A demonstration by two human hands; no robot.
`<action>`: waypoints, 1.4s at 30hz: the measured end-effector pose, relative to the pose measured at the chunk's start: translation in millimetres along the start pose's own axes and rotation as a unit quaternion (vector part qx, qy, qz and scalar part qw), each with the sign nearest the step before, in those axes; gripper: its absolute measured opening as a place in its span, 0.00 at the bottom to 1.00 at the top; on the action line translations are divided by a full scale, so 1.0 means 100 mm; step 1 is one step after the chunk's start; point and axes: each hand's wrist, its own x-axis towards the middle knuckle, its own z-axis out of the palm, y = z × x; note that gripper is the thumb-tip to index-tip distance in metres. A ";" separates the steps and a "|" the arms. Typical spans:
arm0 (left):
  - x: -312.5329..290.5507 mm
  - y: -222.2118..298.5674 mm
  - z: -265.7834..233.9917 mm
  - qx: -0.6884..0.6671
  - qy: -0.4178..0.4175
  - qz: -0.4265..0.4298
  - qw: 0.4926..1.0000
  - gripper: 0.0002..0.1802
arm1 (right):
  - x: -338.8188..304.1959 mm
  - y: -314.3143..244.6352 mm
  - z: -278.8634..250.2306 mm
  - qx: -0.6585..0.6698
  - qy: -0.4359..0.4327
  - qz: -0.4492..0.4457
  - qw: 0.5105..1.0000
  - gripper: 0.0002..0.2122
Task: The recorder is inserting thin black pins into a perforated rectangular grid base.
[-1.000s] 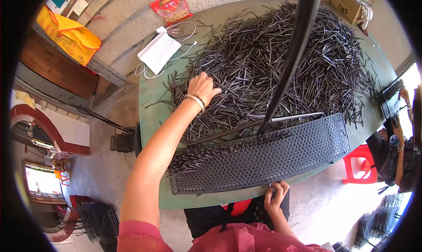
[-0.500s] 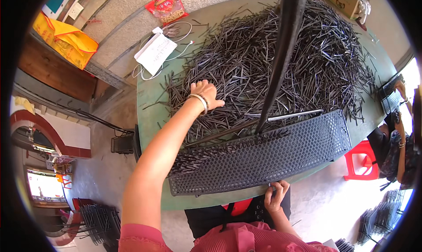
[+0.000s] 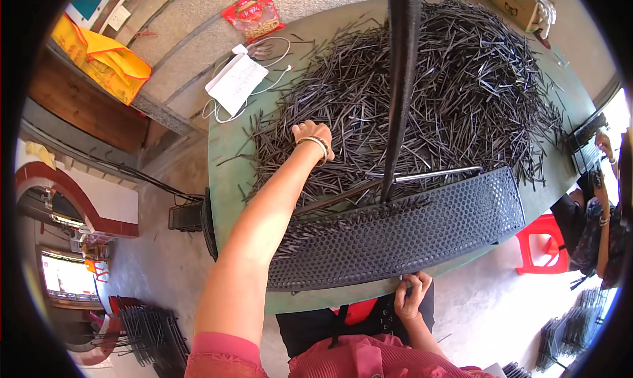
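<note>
A wide heap of thin black strips (image 3: 461,68) covers much of the green table. My left hand (image 3: 315,139) reaches into its left side, fingers curled down among the strips; the fingertips are hidden. Along the near table edge stands a curved black perforated panel (image 3: 395,239), many of its left-hand holes filled with short black pieces (image 3: 330,229). At the panel's lower edge my right hand (image 3: 412,295) is closed, thumb and fingers bent against the rim. A dark upright bar (image 3: 402,68) rises from behind the panel.
A white notepad (image 3: 237,84) with a cable and a red snack bag (image 3: 254,15) lie at the table's far left. A cardboard box (image 3: 514,5) sits far right. A red stool (image 3: 544,246) and another person's arm (image 3: 603,226) are at right. Black racks (image 3: 148,328) stand lower left.
My left hand has shifted slightly right over the heap, and its thumb, spread before, is now tucked in. My right hand stays at the panel's lower edge.
</note>
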 end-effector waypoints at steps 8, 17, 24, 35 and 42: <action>-0.04 -0.13 0.08 -0.027 0.007 0.056 0.998 0.24 | 0.01 -0.01 0.02 0.005 0.004 0.005 1.000 0.11; 0.12 -0.76 0.04 -0.310 0.100 0.175 0.929 0.21 | 0.02 -0.02 0.04 0.005 0.014 0.002 1.000 0.11; 0.16 -1.13 -0.11 -0.693 -0.001 0.100 0.714 0.14 | 0.01 -0.03 0.05 -0.005 0.022 -0.007 1.000 0.13; 0.23 -1.04 0.40 -0.922 -0.067 -0.039 0.378 0.11 | -0.03 0.02 0.04 -0.013 -0.007 -0.016 1.000 0.11; 0.04 -1.38 0.35 -0.850 0.098 0.082 0.512 0.10 | -0.04 0.04 0.09 -0.030 0.023 -0.017 0.999 0.13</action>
